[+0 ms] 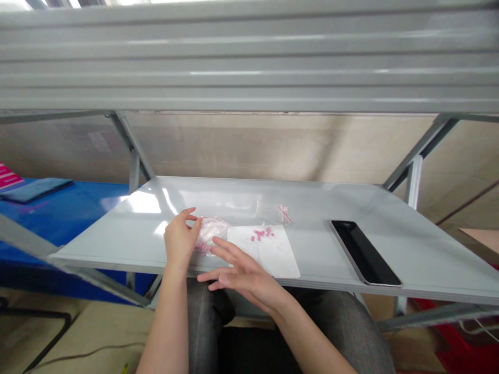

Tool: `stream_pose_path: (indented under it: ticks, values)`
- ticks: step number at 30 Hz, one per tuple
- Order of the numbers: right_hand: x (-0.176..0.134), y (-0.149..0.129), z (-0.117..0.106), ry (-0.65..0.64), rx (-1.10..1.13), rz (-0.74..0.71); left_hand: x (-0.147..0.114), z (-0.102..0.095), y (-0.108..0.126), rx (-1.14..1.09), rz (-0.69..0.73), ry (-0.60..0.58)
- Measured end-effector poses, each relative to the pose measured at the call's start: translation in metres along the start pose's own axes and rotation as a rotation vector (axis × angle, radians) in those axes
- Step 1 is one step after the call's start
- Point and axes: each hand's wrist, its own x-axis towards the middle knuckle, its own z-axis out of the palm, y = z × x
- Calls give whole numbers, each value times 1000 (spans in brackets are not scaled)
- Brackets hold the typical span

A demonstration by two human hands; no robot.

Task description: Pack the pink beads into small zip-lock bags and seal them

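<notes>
Bare arms (169,322) reach the gray table's (312,244) near edge: right hand (244,272) spread, left hand (180,234) by a plastic bag (212,227), pinch unclear. A big gap parts paper (276,259) from tablet (365,253).

A hand could have passed over the tabletop (316,208) between the white sheet (279,257) and the black tablet (366,253) on the right. The left hand (180,234) and plastic bag (213,228) blocked the left side. The right hand (245,270) obstructed near access to the sheet. Metal braces (420,148) flanked the far corners.
</notes>
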Motion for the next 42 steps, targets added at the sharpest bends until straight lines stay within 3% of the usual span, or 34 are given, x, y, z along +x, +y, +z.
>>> stream_pose_path:
  ticks: [5,11,14,17,21,23,26,28,31,36,42]
  values:
    - [-3,-13,-3,44,-31,-88,-3,4,-4,46,22,19]
    - [8,-5,-5,-17,-59,-28,-5,-1,0,72,-9,67]
    - [9,-4,-9,-30,-101,3,-7,-6,1,40,-26,146]
    - [3,-12,-19,16,-264,-18,-12,-10,1,-40,-8,246]
    - [-8,-42,-47,171,-556,-188,-20,-8,16,-159,85,299]
    - [-10,-62,-66,348,-717,-287,-21,-4,34,-249,147,236]
    - [-6,-88,-96,553,-1079,-341,-17,8,68,-314,299,-62]
    - [0,-98,-113,650,-1283,-303,-12,21,88,-262,410,-306]
    - [7,-101,-132,682,-1433,-292,-5,42,106,-231,497,-492]
    - [2,-92,-147,627,-1602,-165,-2,64,104,-189,474,-594]
    - [-3,-84,-154,629,-1593,-114,0,64,96,-209,428,-615]
